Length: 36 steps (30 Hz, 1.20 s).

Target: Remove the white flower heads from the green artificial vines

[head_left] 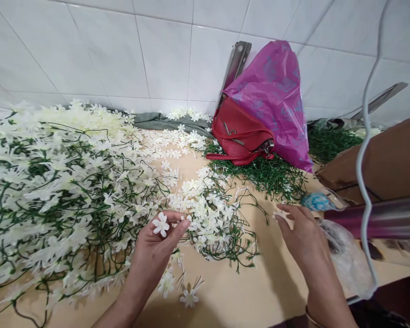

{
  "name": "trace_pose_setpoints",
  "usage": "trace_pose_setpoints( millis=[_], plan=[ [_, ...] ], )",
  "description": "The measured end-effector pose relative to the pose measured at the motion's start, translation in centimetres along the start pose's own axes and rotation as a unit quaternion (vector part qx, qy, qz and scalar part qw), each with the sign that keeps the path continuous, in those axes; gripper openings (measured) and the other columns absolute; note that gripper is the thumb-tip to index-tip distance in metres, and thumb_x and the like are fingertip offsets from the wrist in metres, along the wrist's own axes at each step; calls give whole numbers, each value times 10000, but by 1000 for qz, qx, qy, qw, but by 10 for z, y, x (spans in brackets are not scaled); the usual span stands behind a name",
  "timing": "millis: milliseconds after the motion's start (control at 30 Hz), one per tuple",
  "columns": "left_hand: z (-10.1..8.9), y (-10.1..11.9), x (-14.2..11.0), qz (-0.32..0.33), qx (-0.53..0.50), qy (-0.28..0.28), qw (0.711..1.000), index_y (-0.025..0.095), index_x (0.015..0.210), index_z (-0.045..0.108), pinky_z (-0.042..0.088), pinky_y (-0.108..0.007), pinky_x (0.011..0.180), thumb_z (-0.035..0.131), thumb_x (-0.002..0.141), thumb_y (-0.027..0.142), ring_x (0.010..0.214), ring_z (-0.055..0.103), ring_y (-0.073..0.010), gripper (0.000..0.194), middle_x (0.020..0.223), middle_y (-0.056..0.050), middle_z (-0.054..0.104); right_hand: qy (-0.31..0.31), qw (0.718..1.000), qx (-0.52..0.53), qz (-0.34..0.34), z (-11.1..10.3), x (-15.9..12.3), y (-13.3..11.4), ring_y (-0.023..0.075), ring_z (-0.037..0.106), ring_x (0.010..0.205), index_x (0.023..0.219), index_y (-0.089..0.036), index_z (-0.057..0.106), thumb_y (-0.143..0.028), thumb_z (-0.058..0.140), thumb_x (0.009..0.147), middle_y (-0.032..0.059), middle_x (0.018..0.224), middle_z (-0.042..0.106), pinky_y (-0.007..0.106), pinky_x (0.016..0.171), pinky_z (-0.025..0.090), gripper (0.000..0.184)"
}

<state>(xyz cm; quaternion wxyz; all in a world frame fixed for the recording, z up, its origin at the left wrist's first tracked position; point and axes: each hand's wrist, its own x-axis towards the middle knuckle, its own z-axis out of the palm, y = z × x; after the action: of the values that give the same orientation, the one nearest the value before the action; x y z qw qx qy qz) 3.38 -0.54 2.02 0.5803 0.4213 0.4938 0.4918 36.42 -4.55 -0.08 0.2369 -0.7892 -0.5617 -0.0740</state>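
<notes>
My left hand (159, 250) is closed, with thumb and forefinger pinched together near the front of a flower heap. A white artificial flower (161, 224) shows against its curled fingers, and another bit of white peeks out at the fingertips. My right hand (304, 241) is held apart to the right, thumb and forefinger pinching a small white petal piece (279, 214). Between the hands lies a small heap of white artificial flowers (210, 212) on green stems. A far larger pile of white stemmed flowers (54, 191) spreads to the left. Two loose flowers (189, 297) lie below my left hand.
A red handbag (241, 132) and a purple plastic bag (276, 95) stand against the tiled wall, above green stems (276, 180). Loose white blossoms (171, 143) are scattered on the tan table (239, 291). A grey cable (364, 182) hangs at right, beside clear plastic (348, 262).
</notes>
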Motion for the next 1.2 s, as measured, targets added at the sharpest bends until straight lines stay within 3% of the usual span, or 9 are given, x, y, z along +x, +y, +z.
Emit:
trace_pose_setpoints(
  millis=[133,300,433,567,700,900,1033,1200],
  plan=[
    [1,0,-1,4,25,-4,1000,191,871,741,480,-224,725,807,824,444,767,585,-137,265,811,-4,680,-39,999,4,13,16,0,16,318,682,835,932,-186,723,-309,493,853,167,988,726,439,724,521,272],
    [-1,4,-1,-11,38,-8,999,190,921,761,502,-246,791,797,836,455,850,636,-165,280,901,-32,730,-103,992,68,27,20,1,-9,241,684,650,886,-231,711,-335,533,852,72,798,758,341,616,499,209],
    [-7,10,2,19,18,28,999,194,883,754,495,-225,776,817,827,426,808,626,-142,247,848,-15,719,-92,989,99,61,11,10,-23,277,726,733,956,-238,715,-367,550,844,78,819,774,364,665,505,237],
    [-13,15,2,40,7,57,998,202,977,774,488,-217,763,801,851,411,773,608,-124,246,876,-22,732,-30,993,115,16,4,12,-38,250,712,725,962,-228,722,-406,563,871,100,989,766,376,688,517,256],
    [-17,16,-2,52,-7,74,996,190,952,772,472,-222,730,791,861,397,728,563,-116,227,891,-31,724,26,987,146,-59,-1,5,-65,258,715,853,846,-229,697,-401,557,924,97,980,748,380,774,529,235],
    [-15,17,-3,54,-15,69,996,176,907,740,401,-207,660,794,849,357,690,479,-108,198,745,14,602,13,984,156,-80,-2,-11,-91,212,692,779,879,-227,680,-304,588,928,48,882,737,324,711,508,130],
    [-13,15,-6,49,-14,64,997,179,912,724,386,-207,662,779,841,327,701,466,-106,174,797,11,613,-2,977,187,-104,-1,-17,-96,175,666,699,895,-237,680,-242,611,920,12,824,712,284,638,486,73],
    [-12,16,-10,30,9,58,998,168,851,696,406,-227,675,772,823,347,725,481,-128,197,781,1,595,-68,949,269,-150,-2,-29,-117,168,690,821,962,-247,673,-183,592,963,11,904,718,275,769,519,103]
  ],
)
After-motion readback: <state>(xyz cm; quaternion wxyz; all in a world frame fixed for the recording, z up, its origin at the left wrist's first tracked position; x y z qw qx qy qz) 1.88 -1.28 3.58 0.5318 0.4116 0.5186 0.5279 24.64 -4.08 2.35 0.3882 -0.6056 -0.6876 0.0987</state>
